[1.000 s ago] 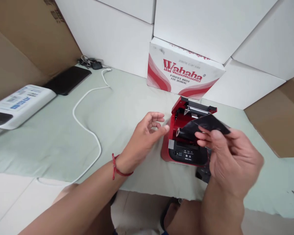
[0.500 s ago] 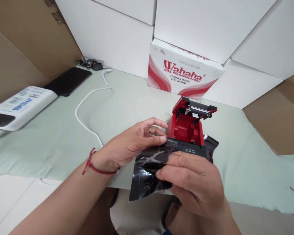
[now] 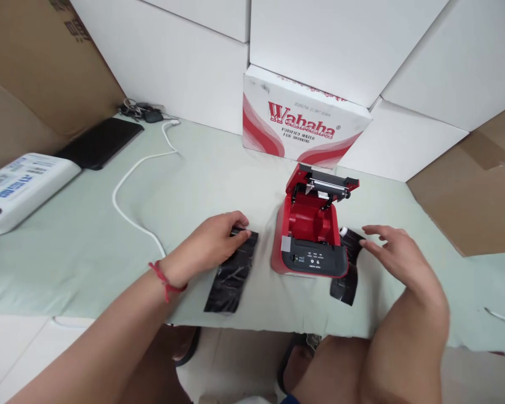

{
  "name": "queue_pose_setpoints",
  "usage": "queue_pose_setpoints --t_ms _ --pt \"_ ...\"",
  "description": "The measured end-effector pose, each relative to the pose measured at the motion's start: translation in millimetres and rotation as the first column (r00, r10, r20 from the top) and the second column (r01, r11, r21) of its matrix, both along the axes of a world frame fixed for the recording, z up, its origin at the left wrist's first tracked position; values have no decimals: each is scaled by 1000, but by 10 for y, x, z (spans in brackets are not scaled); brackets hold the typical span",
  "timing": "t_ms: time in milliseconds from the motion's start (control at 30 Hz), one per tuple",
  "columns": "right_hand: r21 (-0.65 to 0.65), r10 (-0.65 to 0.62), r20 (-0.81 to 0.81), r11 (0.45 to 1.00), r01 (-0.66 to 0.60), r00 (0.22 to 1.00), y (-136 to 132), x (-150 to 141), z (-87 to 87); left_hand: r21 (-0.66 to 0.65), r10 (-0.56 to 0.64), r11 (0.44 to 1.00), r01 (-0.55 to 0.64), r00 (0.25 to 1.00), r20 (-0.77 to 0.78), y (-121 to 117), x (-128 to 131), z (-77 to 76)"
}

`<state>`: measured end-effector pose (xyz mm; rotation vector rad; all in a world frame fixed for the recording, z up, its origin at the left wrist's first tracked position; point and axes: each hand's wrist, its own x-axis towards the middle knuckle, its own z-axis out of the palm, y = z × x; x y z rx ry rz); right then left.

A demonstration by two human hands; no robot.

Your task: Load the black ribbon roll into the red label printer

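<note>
A small red label printer (image 3: pixel 280 247) with a black front panel stands on the cloth, its lid raised and its red inner compartment exposed. My left hand (image 3: pixel 216 238) is left of it, thumb and fingers closed on the upper end of a shiny black film strip (image 3: pixel 231 280) lying on the cloth. Just right of the printer is a black film roll (image 3: pixel 352 241) with a white core end, its loose tail running toward the front edge. My right hand (image 3: pixel 398 252) is at the roll's right side, thumb and forefinger apart; whether the fingertips touch it I cannot tell.
A Wahaha carton (image 3: pixel 303 120) stands behind the printer against white boxes. On the left are a white cable (image 3: pixel 124 216), a black phone-like slab (image 3: pixel 103 143), keys (image 3: pixel 145 111) and a white device (image 3: pixel 33 188). Cardboard (image 3: pixel 475 185) borders the right side.
Both hands held the black strip in front of the printer. The strip is now down on the cloth at the left, under my left hand; my right hand let go and moved right to the roll.
</note>
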<state>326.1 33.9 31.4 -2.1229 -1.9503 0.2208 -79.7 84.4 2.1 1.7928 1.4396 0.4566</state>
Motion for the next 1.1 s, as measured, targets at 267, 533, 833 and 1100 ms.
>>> queue_pose_setpoints --t_ms 267,533,833,1100 --pt "-67 251 -45 965 -254 967 106 -265 -195 368 112 929 -32 974 -197 -48 267 -122" --pt "-45 351 -162 931 -362 922 -25 -340 68 506 33 861 -59 998 60 -172 515 -43" --pt "171 301 -452 953 -249 840 -266 -394 527 798 -196 598 -73 952 234 -514 692 20" --pt "228 479 -303 876 -426 824 63 -1009 339 926 -363 365 95 931 48 -726 781 -68"
